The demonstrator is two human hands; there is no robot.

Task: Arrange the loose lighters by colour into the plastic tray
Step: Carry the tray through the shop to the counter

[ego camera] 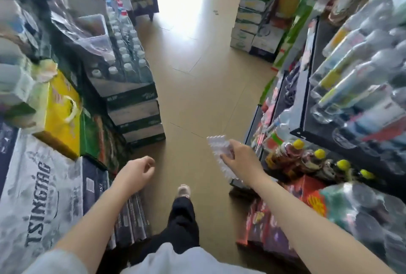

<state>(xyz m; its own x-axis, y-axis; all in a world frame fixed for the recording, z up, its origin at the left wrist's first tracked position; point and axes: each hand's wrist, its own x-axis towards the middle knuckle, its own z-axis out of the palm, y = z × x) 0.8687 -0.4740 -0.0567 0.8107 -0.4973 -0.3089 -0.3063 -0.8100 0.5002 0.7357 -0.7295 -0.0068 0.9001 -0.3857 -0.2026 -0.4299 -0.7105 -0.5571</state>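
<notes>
We stand in a shop aisle on a tan tiled floor, stock piled on both sides. Nearest, our shoe steps forward below our arms. Our left hand hangs over the aisle with fingers loosely curled, grasping nothing. Our right hand grips the white plastic tray, held in the air over the floor, just beside the shelf of bottles. Farther on the left stand stacked cases of bottled water; farther still, boxes.

Tiled floor, stacked drink crates, boxed cartons
</notes>
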